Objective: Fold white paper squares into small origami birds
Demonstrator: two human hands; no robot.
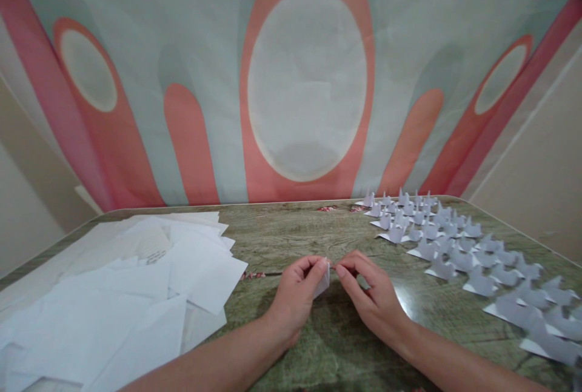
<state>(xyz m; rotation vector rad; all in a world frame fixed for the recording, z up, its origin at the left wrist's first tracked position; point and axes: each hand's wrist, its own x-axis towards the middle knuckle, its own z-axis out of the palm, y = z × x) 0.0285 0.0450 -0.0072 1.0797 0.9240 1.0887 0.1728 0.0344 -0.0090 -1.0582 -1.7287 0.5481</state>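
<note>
I am observing the left hand point(295, 295) pinching a small folded paper point(322, 285) above the table point(291, 234); the right hand point(375, 298) is holding its fingertips narrowly together beside it (grip: cannot tell). Uneven pressure could be skewing creases. Farther right, a brushing right arm point(448, 346) could be toppling the crowded folded figures point(442, 267).

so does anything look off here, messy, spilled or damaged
Only the white sheets on the left look untidy: they overlap at mixed angles, while the folded paper figures on the right stand in rough rows. I see nothing spilled or clearly damaged; the paper piece in the left hand is partly hidden.
</note>
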